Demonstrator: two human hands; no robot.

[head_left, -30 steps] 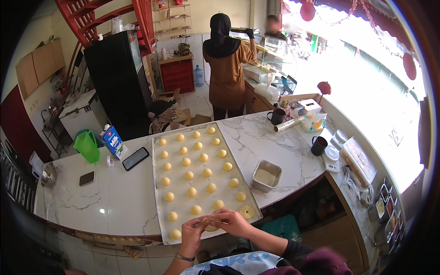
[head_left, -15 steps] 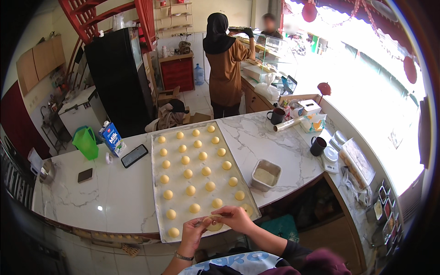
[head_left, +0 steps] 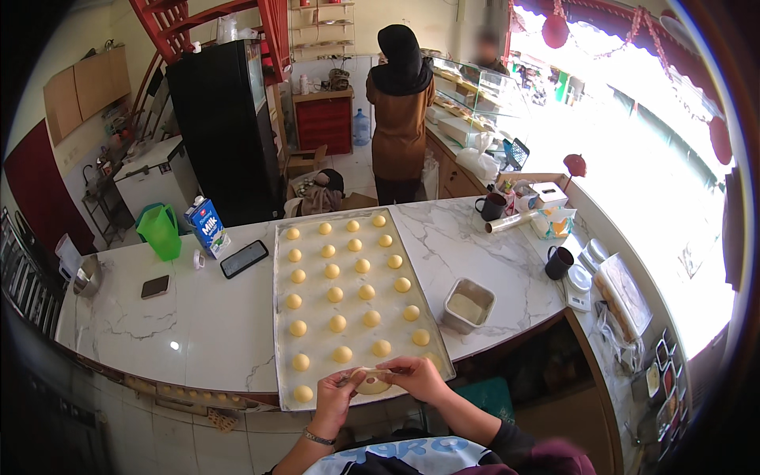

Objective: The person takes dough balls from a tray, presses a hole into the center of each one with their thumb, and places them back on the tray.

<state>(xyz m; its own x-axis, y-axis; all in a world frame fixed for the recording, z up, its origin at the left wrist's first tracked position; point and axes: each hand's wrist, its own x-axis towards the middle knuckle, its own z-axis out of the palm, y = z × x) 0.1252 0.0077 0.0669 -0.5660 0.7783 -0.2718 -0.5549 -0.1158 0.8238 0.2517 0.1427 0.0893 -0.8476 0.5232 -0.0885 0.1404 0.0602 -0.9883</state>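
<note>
Both hands meet over the near end of a large pale tray [head_left: 323, 402]. My left hand [head_left: 332, 400] pinches one side of a small piece of pale dough [head_left: 369, 371], and my right hand [head_left: 418, 378] pinches the other side. The dough looks thin and stretched between the fingertips. Just below it, a flattened yellow dough piece [head_left: 375, 388] shows, partly covered by the fingers. Several round yellow dough balls [head_left: 338, 323] sit in spaced rows along the tray. A near-right part of the tray is hidden behind my right hand.
Right of the tray stands a square metal pan [head_left: 469, 304]; beyond it are dark mugs [head_left: 559, 263] and a white scale [head_left: 579, 289]. To the left lie phones [head_left: 244, 259], a milk carton [head_left: 207, 227] and a green jug [head_left: 161, 232]. A co-worker [head_left: 401, 119] stands beyond the counter.
The view has shifted, so the counter sits further right in the picture. Between my fingers, the dough looks more drawn out sideways. The co-worker has lowered a raised arm and a dark tray.
</note>
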